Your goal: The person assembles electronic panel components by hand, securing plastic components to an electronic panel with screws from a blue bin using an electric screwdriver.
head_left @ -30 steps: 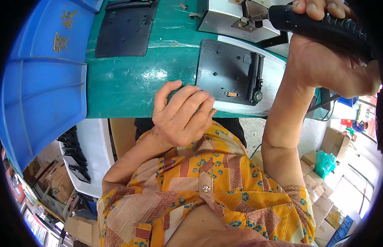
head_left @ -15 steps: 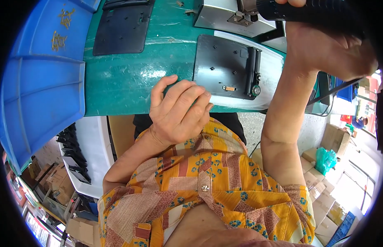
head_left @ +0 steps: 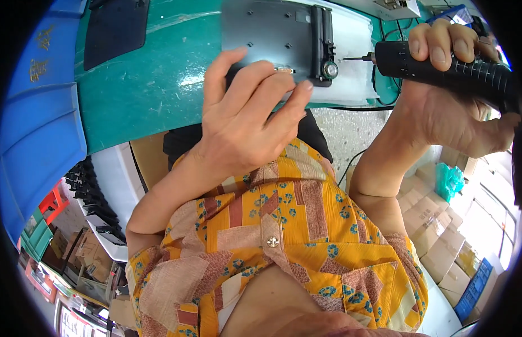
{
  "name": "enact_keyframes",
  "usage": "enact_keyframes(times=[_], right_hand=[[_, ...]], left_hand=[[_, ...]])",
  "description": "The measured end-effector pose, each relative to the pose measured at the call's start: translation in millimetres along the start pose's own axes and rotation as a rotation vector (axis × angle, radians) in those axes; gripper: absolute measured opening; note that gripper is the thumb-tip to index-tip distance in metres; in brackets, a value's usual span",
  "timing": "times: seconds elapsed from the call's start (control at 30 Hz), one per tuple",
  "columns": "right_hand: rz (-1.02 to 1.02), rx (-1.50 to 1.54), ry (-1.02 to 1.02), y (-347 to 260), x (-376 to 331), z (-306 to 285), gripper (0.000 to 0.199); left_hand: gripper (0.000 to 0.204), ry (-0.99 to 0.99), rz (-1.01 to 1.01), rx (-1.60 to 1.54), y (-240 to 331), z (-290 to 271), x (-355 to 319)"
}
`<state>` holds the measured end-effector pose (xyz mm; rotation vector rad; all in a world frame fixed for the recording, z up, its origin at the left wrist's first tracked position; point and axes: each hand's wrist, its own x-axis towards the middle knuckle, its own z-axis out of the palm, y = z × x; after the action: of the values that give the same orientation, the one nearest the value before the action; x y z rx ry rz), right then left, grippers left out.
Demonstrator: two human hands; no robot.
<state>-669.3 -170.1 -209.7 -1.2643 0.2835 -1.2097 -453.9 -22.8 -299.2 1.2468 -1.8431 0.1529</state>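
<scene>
Since the earlier frame the left hand has lifted from the near desk edge and now rests its fingertips on the grey metal plate; the right hand has brought the black electric screwdriver down to its right. Left hand: fingers spread, steadying the plate, not clasped. Right hand: grip wrapped tight round the screwdriver, bit level and close to the black bracket. The plate lies on the green desk, blue bin at left. Judged step: lining up for fastening; the next move calls for seating the bit squarely.
</scene>
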Motion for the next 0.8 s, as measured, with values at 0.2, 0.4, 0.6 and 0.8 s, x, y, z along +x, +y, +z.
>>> enact_keyframes(times=[0.2,0.4,0.6,0.8], right_hand=[[0.005,0.003,0.031,-0.7,-18.6,4.3,0.089],[0.013,0.043,0.023,-16.3,-26.2,-20.5,0.089],[0.017,0.069,0.007,-8.7,-28.4,-10.7,0.089],[0.004,0.058,-0.002,9.6,-27.2,21.4,0.089]], left_hand=[[0.04,0.045,-0.044,-0.124,0.4,10.8,12.8],[0.035,0.082,-0.199,-0.316,-5.4,17.8,29.7],[0.028,0.088,-0.212,-0.427,0.1,14.0,39.0],[0.021,0.109,-0.233,-0.372,-1.1,23.2,26.6]])
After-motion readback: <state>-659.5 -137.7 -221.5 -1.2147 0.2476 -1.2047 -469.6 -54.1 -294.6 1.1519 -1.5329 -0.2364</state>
